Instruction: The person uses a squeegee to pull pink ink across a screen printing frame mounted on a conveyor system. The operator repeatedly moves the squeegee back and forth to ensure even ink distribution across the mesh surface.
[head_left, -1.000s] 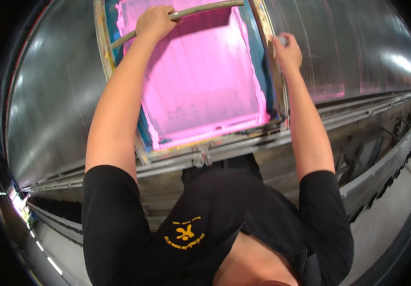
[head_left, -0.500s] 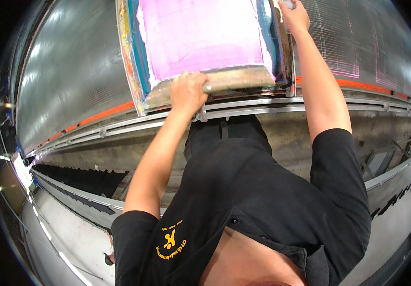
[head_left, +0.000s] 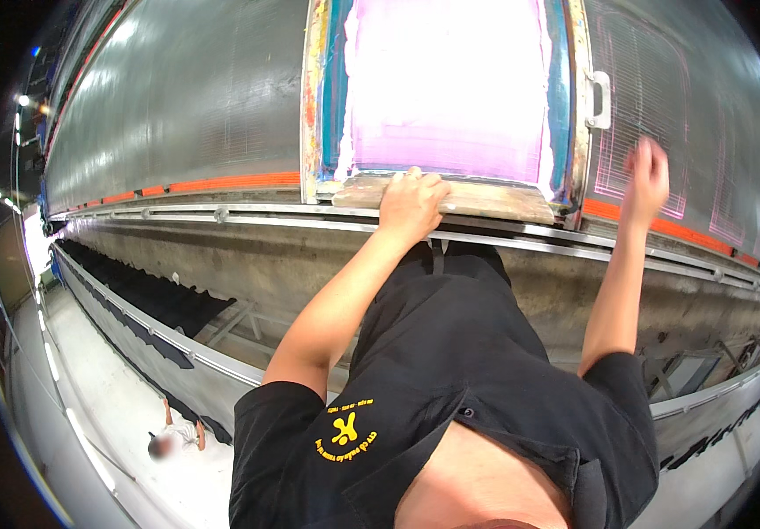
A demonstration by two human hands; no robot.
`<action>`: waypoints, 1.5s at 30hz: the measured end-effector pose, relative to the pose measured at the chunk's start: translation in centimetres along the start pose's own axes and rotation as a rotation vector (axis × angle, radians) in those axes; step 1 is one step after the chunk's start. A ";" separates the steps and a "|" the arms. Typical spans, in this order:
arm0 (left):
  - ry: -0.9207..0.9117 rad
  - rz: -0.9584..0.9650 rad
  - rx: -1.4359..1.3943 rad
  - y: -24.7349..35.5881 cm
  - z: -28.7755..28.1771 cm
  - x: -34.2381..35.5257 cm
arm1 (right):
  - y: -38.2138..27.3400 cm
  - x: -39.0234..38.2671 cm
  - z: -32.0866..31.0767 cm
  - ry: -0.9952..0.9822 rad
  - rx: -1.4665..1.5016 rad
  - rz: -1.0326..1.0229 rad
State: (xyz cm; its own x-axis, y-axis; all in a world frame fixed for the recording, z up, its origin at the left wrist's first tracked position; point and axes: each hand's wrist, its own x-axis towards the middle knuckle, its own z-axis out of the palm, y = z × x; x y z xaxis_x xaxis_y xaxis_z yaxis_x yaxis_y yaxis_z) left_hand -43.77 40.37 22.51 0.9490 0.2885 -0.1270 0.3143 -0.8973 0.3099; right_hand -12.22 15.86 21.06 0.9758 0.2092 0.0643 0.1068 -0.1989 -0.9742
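Observation:
My left hand (head_left: 411, 204) is closed over a wooden squeegee (head_left: 494, 199), which lies across the near end of a printing screen (head_left: 312, 106). Pink ink (head_left: 450, 145) covers the mesh, very bright toward the far end. Teal strips run down both sides inside the paint-stained frame. A pale handle (head_left: 603, 100) sticks out from the frame's right side, with no hand on it. To the right of it and nearer to me, my right hand (head_left: 649, 181) is in the air, fingers loosely curled and partly blurred. I see nothing in it.
The long grey printing table (head_left: 221, 115) has pink printed outlines on its right part. An orange strip (head_left: 230, 182) and a metal rail (head_left: 265, 216) run along its near edge. Behind me, dark cloth (head_left: 150, 286) lies along another table, and a person (head_left: 177, 436) is farther off at lower left.
My right hand has let go of the frame's handle and come nearer to me. In the picture, the screen, squeegee and left hand now appear farther right and lower.

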 end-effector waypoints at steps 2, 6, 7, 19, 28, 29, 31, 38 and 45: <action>-0.016 0.011 -0.018 -0.1 -0.5 0.3 | -2.1 -9.2 -2.7 -0.093 -0.049 0.131; -0.088 0.047 -0.046 -0.8 -1.4 1.5 | -2.7 -23.9 1.9 -0.694 0.035 0.722; -0.093 0.064 -0.050 -1.0 -1.6 1.8 | -2.8 -25.7 4.6 -0.769 0.018 0.804; -0.151 0.258 -0.130 -3.1 -2.1 3.2 | 0.2 -29.0 17.6 -0.753 0.099 0.976; -0.220 0.258 -0.164 -3.1 -4.1 3.4 | 0.0 -30.4 17.1 -0.747 0.084 0.732; -0.204 0.250 -0.169 -3.0 -4.7 3.7 | -0.1 -30.2 16.7 -0.752 0.098 0.702; -0.201 0.225 -0.177 -2.3 -6.8 3.8 | -1.4 -30.2 16.7 -0.752 0.133 0.660; -0.194 0.272 -0.144 -2.6 -2.8 4.0 | -1.1 -27.8 14.5 -0.961 -0.239 0.419; -0.149 0.155 -0.115 -1.8 -2.1 0.8 | -7.0 -10.2 0.1 -0.777 0.257 0.475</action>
State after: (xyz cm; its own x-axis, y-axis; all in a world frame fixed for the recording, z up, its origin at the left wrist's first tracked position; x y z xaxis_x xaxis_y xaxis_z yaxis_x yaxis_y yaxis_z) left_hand -43.50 42.94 23.84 0.9746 0.0899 -0.2049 0.1738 -0.8808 0.4404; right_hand -22.96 15.22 27.22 0.4958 0.7583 -0.4233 -0.4044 -0.2298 -0.8852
